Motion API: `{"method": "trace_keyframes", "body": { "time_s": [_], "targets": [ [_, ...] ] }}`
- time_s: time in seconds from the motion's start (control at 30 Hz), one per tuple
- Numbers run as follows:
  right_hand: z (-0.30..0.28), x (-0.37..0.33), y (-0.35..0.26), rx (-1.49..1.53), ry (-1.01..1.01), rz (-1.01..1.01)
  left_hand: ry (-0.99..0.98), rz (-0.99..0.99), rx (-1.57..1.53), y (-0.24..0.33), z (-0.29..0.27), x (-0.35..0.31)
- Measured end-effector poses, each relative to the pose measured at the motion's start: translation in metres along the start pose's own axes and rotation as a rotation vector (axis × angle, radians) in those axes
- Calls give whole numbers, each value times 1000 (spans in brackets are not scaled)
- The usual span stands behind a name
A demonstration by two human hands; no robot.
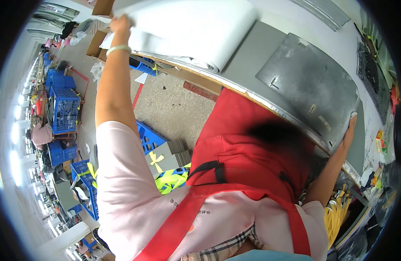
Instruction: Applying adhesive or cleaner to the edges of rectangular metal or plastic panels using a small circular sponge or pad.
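My left hand (121, 25) is stretched far out and closed on the edge of a large white sheet (183, 26). Part of the sheet is smeared by motion, and its near end lies rolled on the table. At the table's right, my right hand (350, 128) is at the right edge of a scuffed dark grey flat board (309, 80). Its fingers are closed at that edge, partly hidden. Under the board lies a smooth grey sheet (257, 48) on the tabletop.
The table's front edge (270, 106) runs close to my red apron (235, 143). Below left, a blue crate (150, 137) stands near stacked grey pieces (165, 156) tied with yellow ribbon. Yellow straps (337, 213) hang at the lower right. More blue crates (65, 108) line the aisle.
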State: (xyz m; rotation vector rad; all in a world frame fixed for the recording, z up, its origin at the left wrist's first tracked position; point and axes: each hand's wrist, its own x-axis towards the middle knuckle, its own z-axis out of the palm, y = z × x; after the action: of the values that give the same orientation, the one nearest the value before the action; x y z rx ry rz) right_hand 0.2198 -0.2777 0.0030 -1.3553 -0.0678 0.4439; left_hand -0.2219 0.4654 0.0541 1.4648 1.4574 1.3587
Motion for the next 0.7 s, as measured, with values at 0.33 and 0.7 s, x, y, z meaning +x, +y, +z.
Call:
{"method": "trace_keyframes", "body": {
  "time_s": [0.33,0.7],
  "targets": [
    [14,9,1,-165,-60,-31,-51,-170,333,-140,-105,-2],
    [99,12,-22,-512,-294,-37,-718,554,81,95,-12,-261]
  ]
}}
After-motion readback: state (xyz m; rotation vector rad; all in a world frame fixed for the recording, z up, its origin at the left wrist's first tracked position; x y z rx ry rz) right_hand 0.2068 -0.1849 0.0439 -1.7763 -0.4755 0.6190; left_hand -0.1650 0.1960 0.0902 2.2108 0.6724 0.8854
